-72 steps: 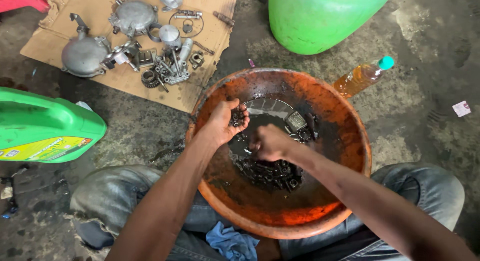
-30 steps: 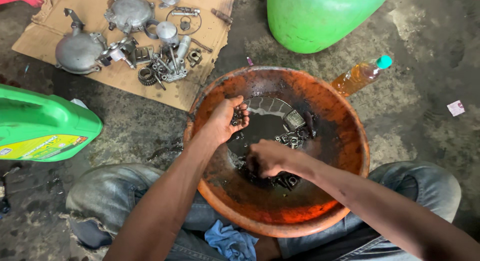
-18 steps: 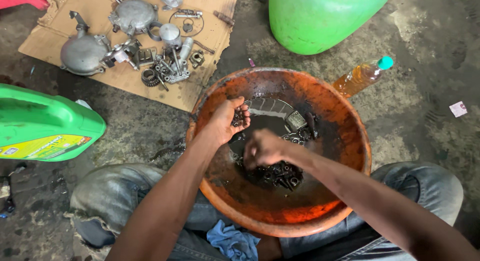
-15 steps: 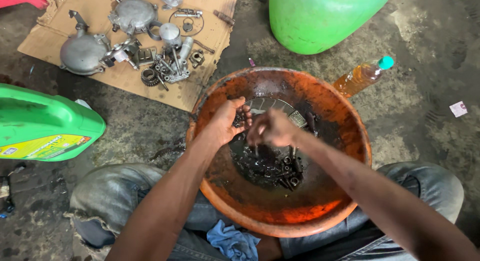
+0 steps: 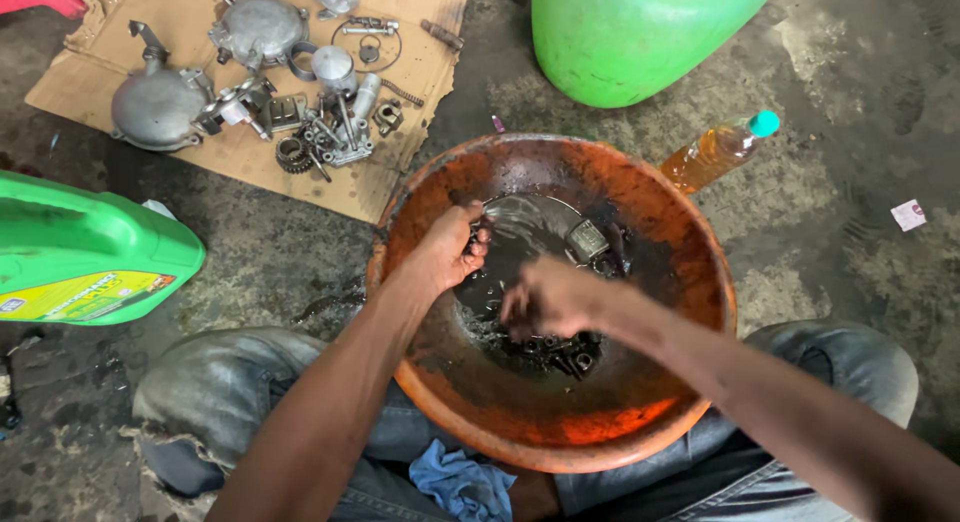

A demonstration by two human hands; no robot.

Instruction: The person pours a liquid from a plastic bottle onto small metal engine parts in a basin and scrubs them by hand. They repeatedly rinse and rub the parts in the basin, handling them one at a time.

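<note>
Orange and oil-blackened, the round basin (image 5: 640,422) sits on the floor between the person's denim-clad knees, a pool of dark oily liquid (image 5: 530,244) at its centre. In that pool, at about five o'clock from the middle, lies a heap of small nuts and bolts (image 5: 560,350), with a squarish metal part (image 5: 587,239) at one o'clock. The left hand (image 5: 445,250) hovers over the basin's nine o'clock side, fingers curled shut, its grip closed on a few small greasy fasteners (image 5: 476,238). The right hand (image 5: 545,297) is down over the heap, fingers bent onto the nuts and bolts; whether that grip has closed on any of them, I cannot tell.

Outside the basin: at ten o'clock a sheet of cardboard (image 5: 420,32) carries cleaned grey engine parts (image 5: 330,112), round covers and a gear among them. At twelve o'clock stands a big green container (image 5: 640,32). At two o'clock a clear bottle (image 5: 715,154) with amber liquid lies tilted beside the rim. At nine o'clock, well apart, rests a green jug (image 5: 90,252). A blue rag (image 5: 455,482) shows at six o'clock.
</note>
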